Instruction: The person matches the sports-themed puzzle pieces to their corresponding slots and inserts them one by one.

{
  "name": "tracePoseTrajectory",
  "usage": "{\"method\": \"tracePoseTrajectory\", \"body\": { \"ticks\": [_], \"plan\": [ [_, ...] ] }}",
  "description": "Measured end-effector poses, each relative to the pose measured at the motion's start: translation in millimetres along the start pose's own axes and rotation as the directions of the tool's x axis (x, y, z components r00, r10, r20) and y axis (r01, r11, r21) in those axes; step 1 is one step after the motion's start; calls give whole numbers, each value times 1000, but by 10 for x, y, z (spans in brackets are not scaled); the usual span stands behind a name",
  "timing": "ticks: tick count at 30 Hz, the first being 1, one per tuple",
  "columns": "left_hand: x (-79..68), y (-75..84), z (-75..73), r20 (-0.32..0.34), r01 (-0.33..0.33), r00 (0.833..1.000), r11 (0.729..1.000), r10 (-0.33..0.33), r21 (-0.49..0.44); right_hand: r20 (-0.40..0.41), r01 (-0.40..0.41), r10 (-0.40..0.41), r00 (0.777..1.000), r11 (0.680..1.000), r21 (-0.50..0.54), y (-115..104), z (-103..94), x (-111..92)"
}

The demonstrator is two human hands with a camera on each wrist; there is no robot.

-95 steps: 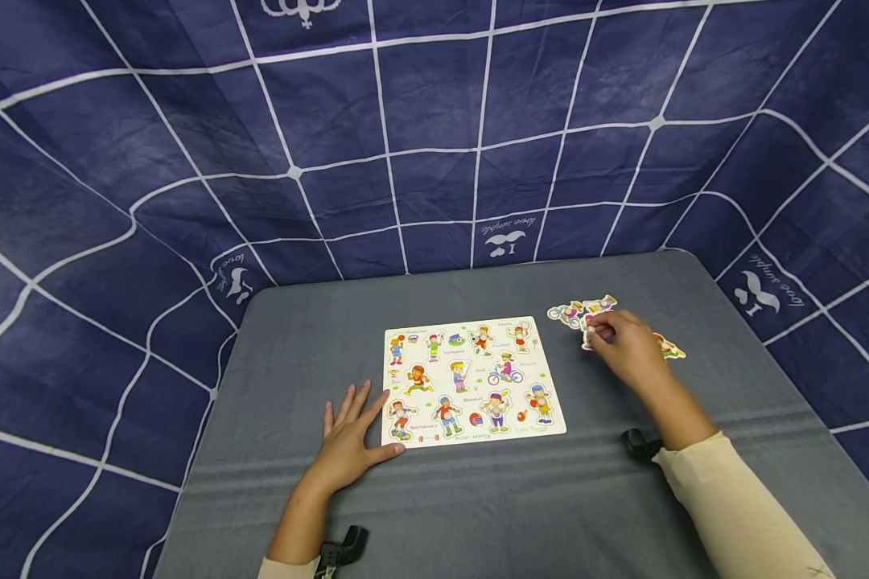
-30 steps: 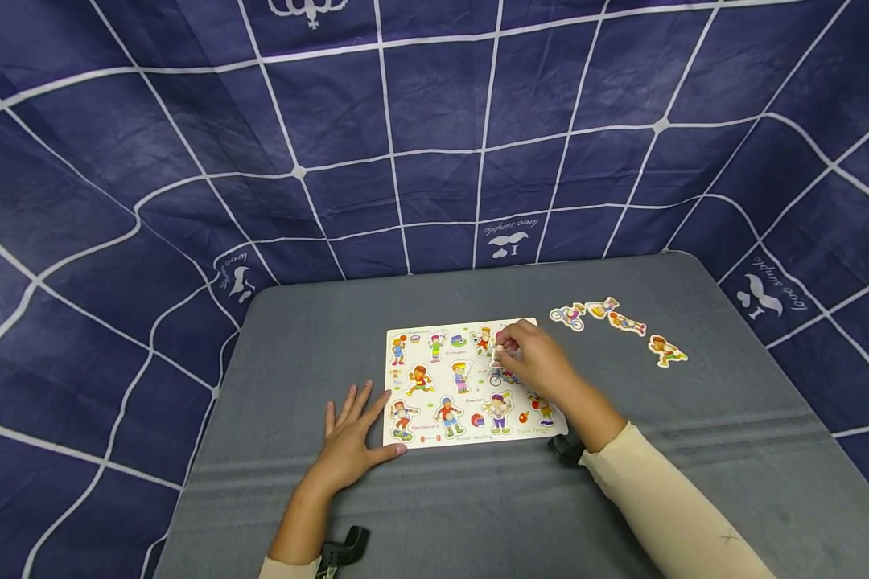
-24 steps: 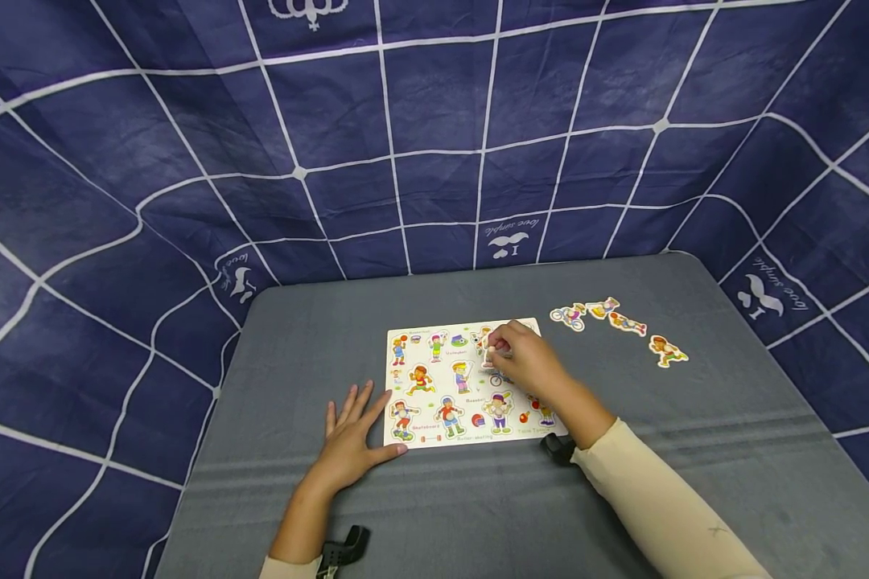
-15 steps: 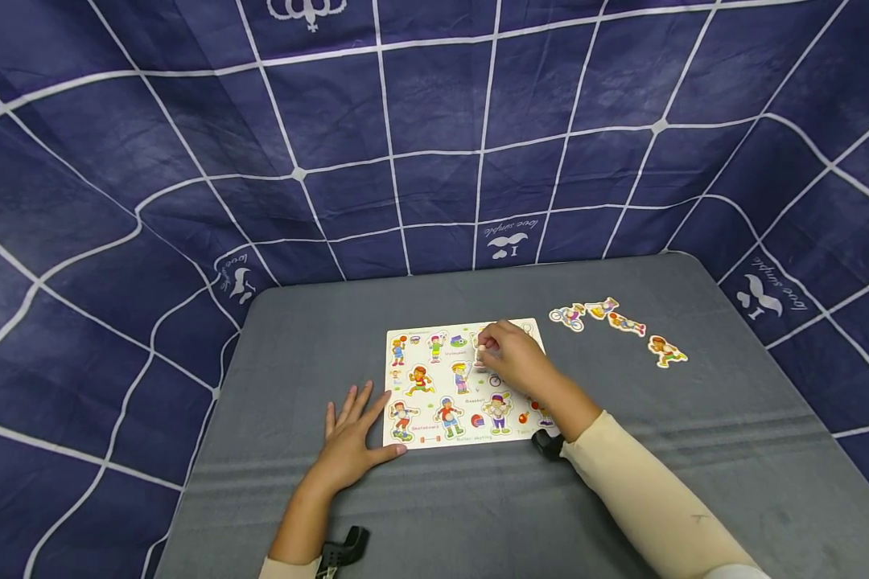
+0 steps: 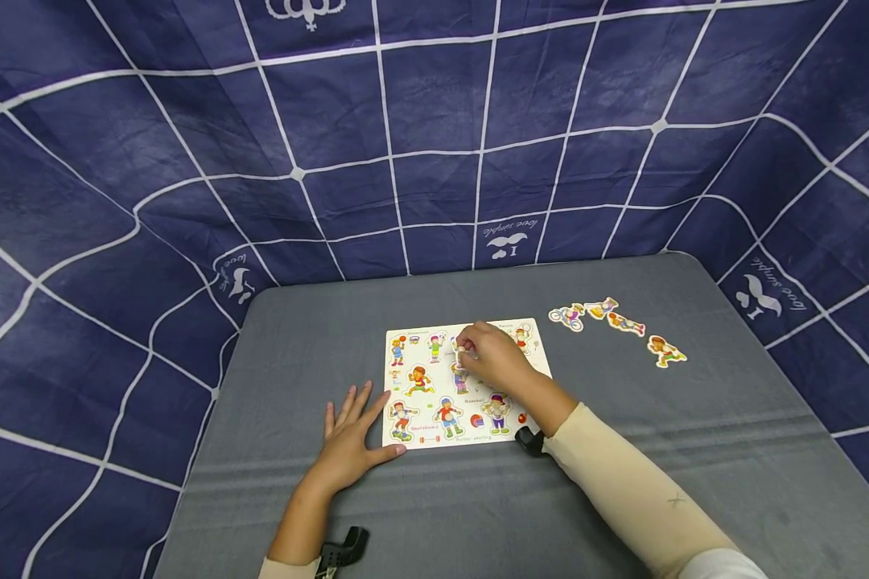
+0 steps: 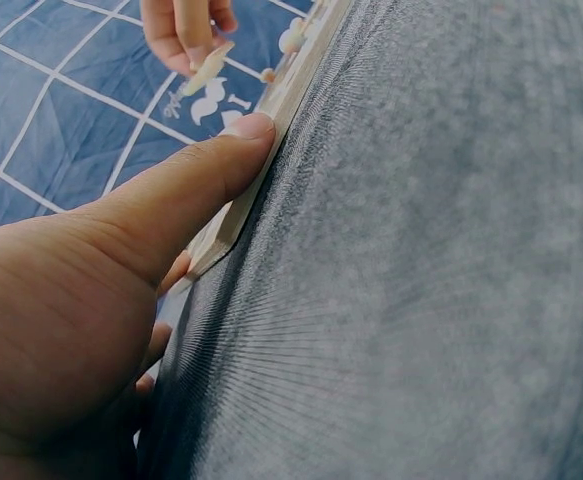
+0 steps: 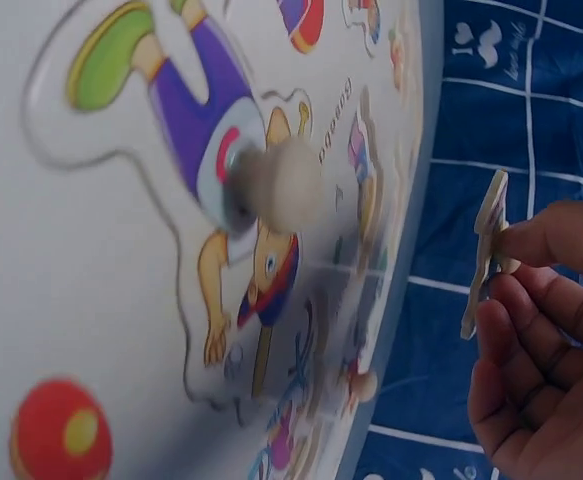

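My right hand point(image 5: 498, 354) pinches a puzzle piece over the upper middle of a white puzzle board point(image 5: 440, 378) printed with children playing sports. In the right wrist view, the held piece point(image 7: 485, 260) is tipped on edge, its printed face mostly turned away, with the fingers on its knob side. A gap separates it from the board. My left hand point(image 5: 351, 450) lies with fingers spread at the board's front left corner. In the left wrist view, the thumb point(image 6: 206, 175) rests against the board's wooden edge. Several knobbed pieces, including a baseball player point(image 7: 206, 130), sit in the board.
Loose pieces lie right of the board: a cyclist point(image 5: 567, 317), two more figures point(image 5: 601, 307) and, farther right, a runner point(image 5: 666, 351). Grey cloth point(image 5: 319, 322) covers the table. Blue checked curtains point(image 5: 434, 193) enclose the back and sides.
My right hand has taken a piece from the loose group and carried it left across the board, still shifting left over the last second. The left hand has stayed at the board's corner.
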State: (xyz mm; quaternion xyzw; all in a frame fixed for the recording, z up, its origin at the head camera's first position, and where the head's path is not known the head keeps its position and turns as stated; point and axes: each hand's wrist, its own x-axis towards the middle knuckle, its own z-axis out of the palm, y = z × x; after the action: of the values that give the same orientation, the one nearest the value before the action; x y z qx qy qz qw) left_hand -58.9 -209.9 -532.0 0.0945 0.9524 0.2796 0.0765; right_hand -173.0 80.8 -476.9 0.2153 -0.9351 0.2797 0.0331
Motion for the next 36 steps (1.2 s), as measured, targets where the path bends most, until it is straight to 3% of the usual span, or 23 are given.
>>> {"method": "tracePoseTrajectory", "body": {
  "ticks": [17, 26, 36],
  "plan": [
    [-2, -6, 23, -56, -37, 998, 999, 36, -8, 82, 10, -1, 997, 994, -110, -53, 254, 311],
    [7, 3, 6, -35, -11, 999, 1000, 11, 10, 121, -12, 24, 992, 994, -105, -78, 354, 441],
    [3, 31, -20, -4, 11, 1000, 1000, -11, -3, 153, 17, 6, 988, 988, -151, -128, 440, 511]
  ]
}}
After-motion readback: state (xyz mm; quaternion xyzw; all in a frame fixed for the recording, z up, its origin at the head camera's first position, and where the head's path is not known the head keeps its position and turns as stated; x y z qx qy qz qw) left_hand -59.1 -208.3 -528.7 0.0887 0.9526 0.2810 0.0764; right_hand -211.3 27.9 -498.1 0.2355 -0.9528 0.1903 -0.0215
